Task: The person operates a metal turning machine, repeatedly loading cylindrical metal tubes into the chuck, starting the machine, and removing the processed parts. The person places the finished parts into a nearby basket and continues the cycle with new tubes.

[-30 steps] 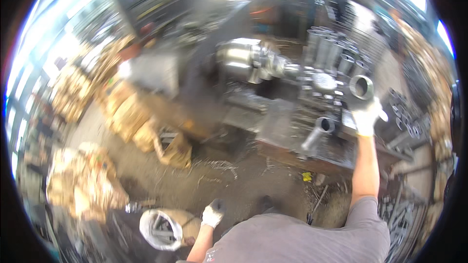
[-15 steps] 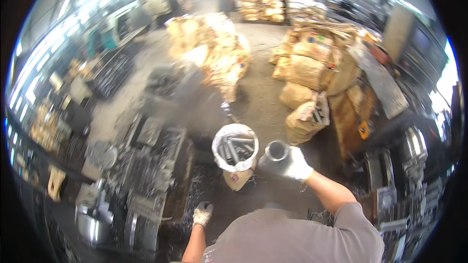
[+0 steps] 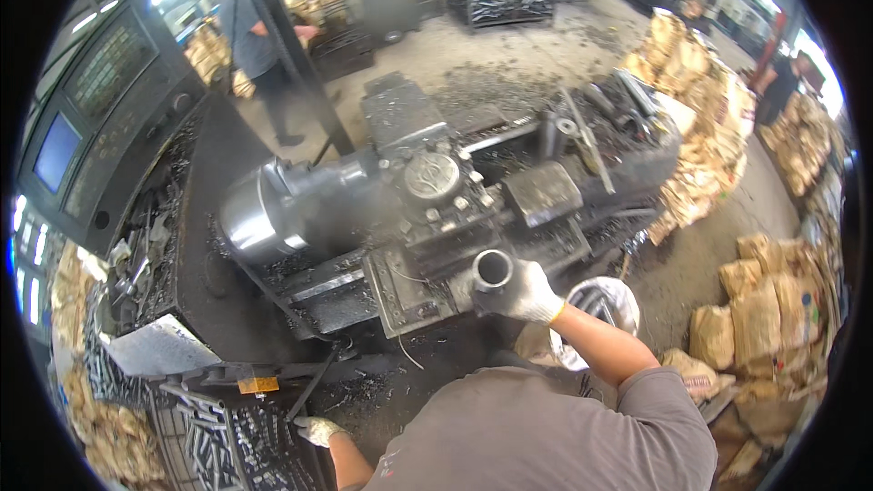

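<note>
My right hand (image 3: 532, 295), in a white glove with a dark-stained front, is closed round a short, wide metal tube (image 3: 492, 271). The round mouth of the tube faces up, and it is held in front of a lathe (image 3: 427, 209) with a shiny chuck (image 3: 255, 216). Low on the left is my gloved left hand (image 3: 318, 430), its fingers loosely apart, with nothing visible in it. A slanting dark rod (image 3: 316, 385) ends close to those fingers. Beyond my right forearm stands a white-lined sack (image 3: 625, 302) with metal pieces inside, partly covered by the arm.
A control cabinet with a screen (image 3: 57, 153) stands left of the lathe. Rods (image 3: 205, 441) lie in a rack near my left hand. Filled sacks (image 3: 759, 327) are stacked on the right. Another person (image 3: 250, 36) stands behind the machine. Metal chips litter the floor (image 3: 509, 82).
My view has swung left from the sacks to the lathe. The tube stays in my right hand and now hangs before the machine; the white-lined sack has shifted to the right in view.
</note>
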`<act>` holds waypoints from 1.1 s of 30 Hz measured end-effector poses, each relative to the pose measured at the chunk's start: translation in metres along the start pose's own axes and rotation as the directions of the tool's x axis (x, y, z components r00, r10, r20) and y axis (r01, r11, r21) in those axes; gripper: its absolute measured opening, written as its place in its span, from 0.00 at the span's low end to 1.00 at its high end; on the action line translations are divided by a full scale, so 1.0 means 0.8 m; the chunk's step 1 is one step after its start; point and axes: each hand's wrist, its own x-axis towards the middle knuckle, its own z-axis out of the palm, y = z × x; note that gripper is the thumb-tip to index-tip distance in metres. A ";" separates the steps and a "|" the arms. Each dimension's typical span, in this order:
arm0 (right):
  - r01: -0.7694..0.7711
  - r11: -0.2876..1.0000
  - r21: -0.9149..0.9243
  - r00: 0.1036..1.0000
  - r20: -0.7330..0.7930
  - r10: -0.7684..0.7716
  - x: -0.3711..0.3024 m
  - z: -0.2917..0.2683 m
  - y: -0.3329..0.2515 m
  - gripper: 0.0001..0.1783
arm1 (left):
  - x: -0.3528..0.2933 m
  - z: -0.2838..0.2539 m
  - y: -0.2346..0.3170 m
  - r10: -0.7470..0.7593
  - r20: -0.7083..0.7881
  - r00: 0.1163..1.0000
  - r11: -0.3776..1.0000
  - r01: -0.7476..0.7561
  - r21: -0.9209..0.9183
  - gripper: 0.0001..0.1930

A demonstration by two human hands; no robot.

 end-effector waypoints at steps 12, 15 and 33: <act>0.662 0.748 0.048 0.709 0.282 -0.646 0.171 -0.152 -0.113 0.17 | 0.086 -0.113 0.059 0.113 -0.136 0.984 0.779 -0.173 -0.603 0.30; 0.865 0.498 -0.069 0.485 0.372 -0.791 0.272 -0.070 -0.169 0.18 | 0.119 -0.091 0.023 -0.026 0.452 0.892 0.274 0.441 -0.855 0.29; 0.301 0.735 0.608 0.929 -0.012 -0.370 0.423 -0.097 -0.232 0.23 | -0.077 -0.247 0.323 0.769 0.146 0.622 0.443 -0.355 -0.823 0.19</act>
